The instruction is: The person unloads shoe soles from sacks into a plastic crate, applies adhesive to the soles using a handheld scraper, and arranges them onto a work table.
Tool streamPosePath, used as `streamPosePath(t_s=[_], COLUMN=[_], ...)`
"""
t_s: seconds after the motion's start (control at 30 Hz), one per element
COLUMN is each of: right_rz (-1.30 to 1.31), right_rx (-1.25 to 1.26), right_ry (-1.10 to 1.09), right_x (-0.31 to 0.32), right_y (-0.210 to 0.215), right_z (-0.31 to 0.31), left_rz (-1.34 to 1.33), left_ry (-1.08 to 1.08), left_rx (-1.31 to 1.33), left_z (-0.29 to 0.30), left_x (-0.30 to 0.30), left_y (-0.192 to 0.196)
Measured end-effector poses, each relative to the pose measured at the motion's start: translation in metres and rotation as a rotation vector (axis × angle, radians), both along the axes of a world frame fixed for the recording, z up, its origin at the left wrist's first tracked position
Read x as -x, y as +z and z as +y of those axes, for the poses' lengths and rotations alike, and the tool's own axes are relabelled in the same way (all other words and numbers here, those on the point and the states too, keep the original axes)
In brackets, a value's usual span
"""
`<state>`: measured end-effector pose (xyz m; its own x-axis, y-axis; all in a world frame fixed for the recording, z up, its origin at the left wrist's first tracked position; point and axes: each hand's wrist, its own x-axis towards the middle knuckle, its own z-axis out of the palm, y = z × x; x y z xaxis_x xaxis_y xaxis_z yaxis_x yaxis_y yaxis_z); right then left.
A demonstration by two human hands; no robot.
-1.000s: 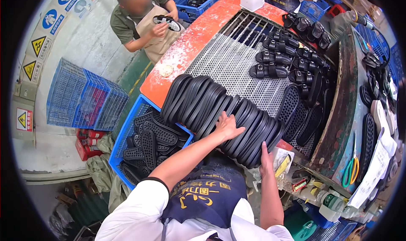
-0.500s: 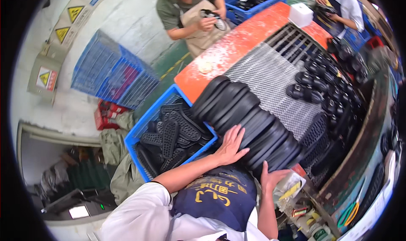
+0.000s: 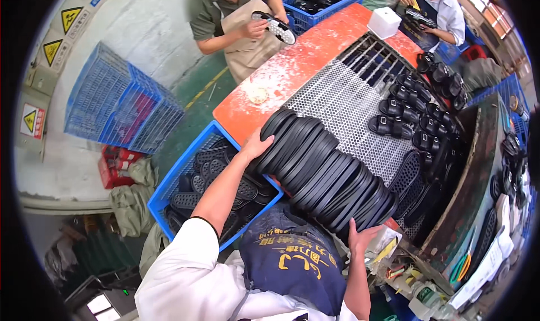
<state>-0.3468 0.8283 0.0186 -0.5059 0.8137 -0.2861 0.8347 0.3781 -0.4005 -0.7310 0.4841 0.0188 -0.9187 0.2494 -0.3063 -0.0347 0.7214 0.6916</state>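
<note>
Head view, sole row: black soles (image 3: 333, 177), packed face to face on edge, lie in a long slanting row along the near side of the orange table (image 3: 239, 106), between the person's two hands.
Left hand: it sits at the row's upper-left end (image 3: 257, 145), touching the outermost soles; part of the fingers is hidden, so how firmly they close cannot be told.
Right hand: it is at the lower-right end (image 3: 361, 239), thumb raised beside the near edge, fingers spread wide away from it; whether it presses cannot be told.
Row's outline: the edges step slightly near the middle, so the soles do not all line up.
Steadying the row: even, inward pressure from both ends would probably suit it best; a push from one side alone could make the soles fan or slide.
Right palm: laid flatter against the end sole, it would likely brace better than a thumb alone.
Crate side: the blue crate (image 3: 183, 162), with loose soles inside, stands just beside the left end; soles there could tip in if that end is let loose.
Mesh side: sandals (image 3: 389, 127) and flat-lying soles (image 3: 406, 173) rest beyond the row, on the right of the mesh (image 3: 332, 96); care is wise there.
</note>
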Motion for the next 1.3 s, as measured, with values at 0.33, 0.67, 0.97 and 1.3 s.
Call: streamPosePath(t_s=[0.33,0.67,0.97,1.3], right_rz=[-0.022,-0.024,0.36,0.106], right_rx=[0.044,0.121,-0.415,-0.232], right_ry=[-0.027,-0.021,0.538,1.579], right_x=[0.005,0.019,0.128,0.314], right_y=[0.007,0.041,0.086,0.056], right_z=[0.001,-0.003,-0.066,-0.219], left_rz=[0.377,0.214,0.181,-0.124], left_ry=[0.28,0.109,0.162,0.252], left_rx=[-0.009,-0.072,-0.066,-0.255], left_z=[-0.004,-0.014,-0.017,-0.041], left_x=[-0.014,-0.009,-0.007,0.017], left_y=[0.001,0.013,0.006,-0.018])
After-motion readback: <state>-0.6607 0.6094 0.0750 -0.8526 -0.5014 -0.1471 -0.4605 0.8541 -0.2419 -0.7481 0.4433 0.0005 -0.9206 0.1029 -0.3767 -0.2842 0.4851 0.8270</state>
